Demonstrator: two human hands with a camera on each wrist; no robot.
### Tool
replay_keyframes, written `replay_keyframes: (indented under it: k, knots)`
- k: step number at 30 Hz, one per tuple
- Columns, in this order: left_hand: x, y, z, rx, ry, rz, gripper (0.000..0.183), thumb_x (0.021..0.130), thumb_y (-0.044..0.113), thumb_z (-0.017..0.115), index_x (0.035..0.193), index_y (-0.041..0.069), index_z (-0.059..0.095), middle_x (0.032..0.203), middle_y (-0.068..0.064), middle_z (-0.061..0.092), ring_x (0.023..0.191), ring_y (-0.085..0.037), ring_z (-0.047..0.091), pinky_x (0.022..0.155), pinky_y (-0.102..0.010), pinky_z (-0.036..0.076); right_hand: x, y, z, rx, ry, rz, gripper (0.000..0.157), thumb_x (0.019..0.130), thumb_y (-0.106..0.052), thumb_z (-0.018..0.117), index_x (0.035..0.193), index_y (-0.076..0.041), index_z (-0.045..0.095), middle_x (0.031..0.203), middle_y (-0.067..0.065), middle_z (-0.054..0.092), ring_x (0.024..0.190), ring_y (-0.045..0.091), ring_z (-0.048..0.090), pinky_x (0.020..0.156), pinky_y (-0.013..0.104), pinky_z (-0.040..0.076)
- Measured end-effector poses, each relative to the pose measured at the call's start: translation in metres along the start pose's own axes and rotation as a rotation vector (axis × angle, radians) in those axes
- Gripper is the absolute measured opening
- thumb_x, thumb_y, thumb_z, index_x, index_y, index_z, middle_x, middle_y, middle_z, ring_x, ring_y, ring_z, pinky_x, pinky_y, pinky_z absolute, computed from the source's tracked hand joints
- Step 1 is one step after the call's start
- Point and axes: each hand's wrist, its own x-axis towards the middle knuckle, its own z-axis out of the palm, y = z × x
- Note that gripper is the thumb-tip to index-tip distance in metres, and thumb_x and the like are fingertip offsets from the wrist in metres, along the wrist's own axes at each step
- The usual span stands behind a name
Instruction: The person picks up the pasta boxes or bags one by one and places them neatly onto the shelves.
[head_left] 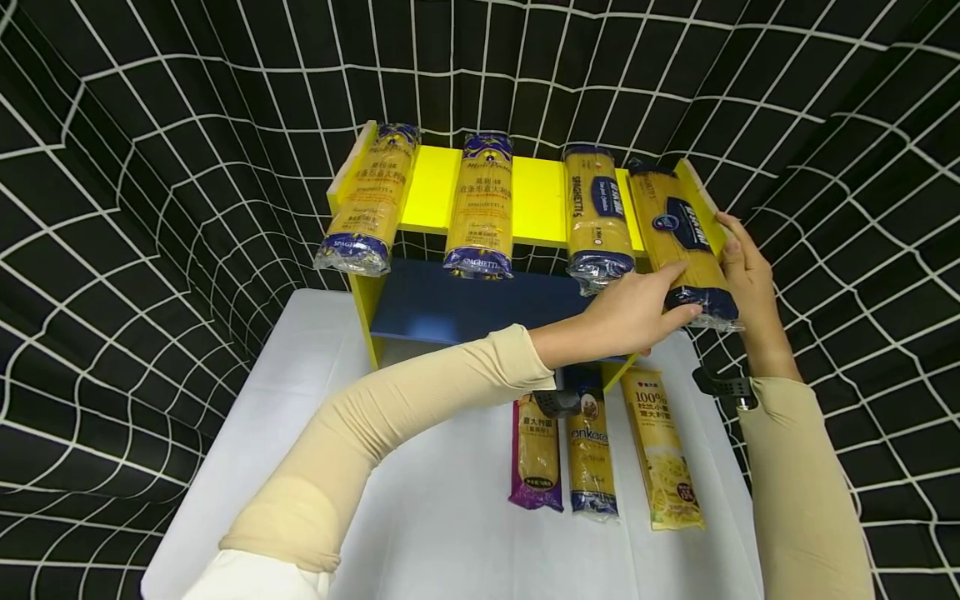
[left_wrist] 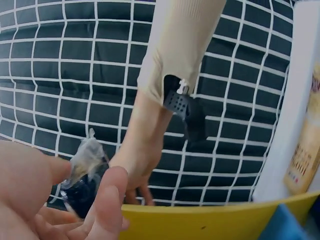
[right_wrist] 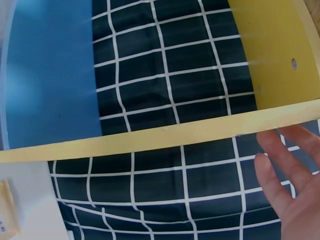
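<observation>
We see the rightmost spaghetti pack (head_left: 678, 225) lying on the yellow top shelf (head_left: 540, 196), overhanging its front, the left hand (head_left: 628, 317) touching its near end, whether pinching we cannot quite tell, the right hand (head_left: 752, 275) loosely spread against the side panel (head_left: 699, 204).

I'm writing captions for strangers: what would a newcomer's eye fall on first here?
Probably the bright yellow shelf top, upper centre of the head view, with four long, clear-wrapped golden spaghetti packs in a row across it. Next, the person's bare left hand gripping the near end of the rightmost pack, the bare right hand at the yellow side panel beside it. Behind hangs a white-gridded black backdrop.
</observation>
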Motion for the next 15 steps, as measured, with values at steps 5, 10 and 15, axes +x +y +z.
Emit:
replay_keyframes:
  k: [5, 10, 15]
  knots:
    - [0.002, 0.001, 0.01, -0.074, -0.004, -0.046, 0.066, 0.104, 0.041, 0.046, 0.16, 0.025, 0.014, 0.059, 0.003, 0.062, 0.047, -0.006, 0.062, 0.044, -0.018, 0.042, 0.001, 0.0, -0.001, 0.011, -0.01, 0.018, 0.045, 0.106, -0.042, 0.034, 0.149, -0.033, 0.043, 0.083, -0.012, 0.054, 0.062, -0.004, 0.053, 0.055, 0.009, 0.047]
    - [0.002, 0.002, 0.014, -0.073, 0.032, -0.053, 0.064, 0.105, 0.037, 0.046, 0.16, 0.025, 0.016, 0.06, 0.004, 0.064, 0.046, -0.005, 0.059, 0.043, -0.018, 0.039, 0.0, -0.002, 0.0, 0.013, 0.006, -0.006, 0.045, 0.106, -0.039, 0.035, 0.149, -0.029, 0.045, 0.086, -0.017, 0.055, 0.065, -0.006, 0.053, 0.057, 0.008, 0.047]
    - [0.003, 0.001, 0.017, -0.071, 0.063, -0.035, 0.059, 0.106, 0.033, 0.045, 0.159, 0.024, 0.02, 0.06, 0.003, 0.063, 0.045, -0.007, 0.057, 0.04, -0.018, 0.035, -0.001, -0.001, 0.0, 0.04, 0.0, -0.007, 0.045, 0.106, -0.039, 0.035, 0.149, -0.029, 0.045, 0.092, -0.018, 0.057, 0.068, -0.006, 0.055, 0.059, 0.007, 0.048]
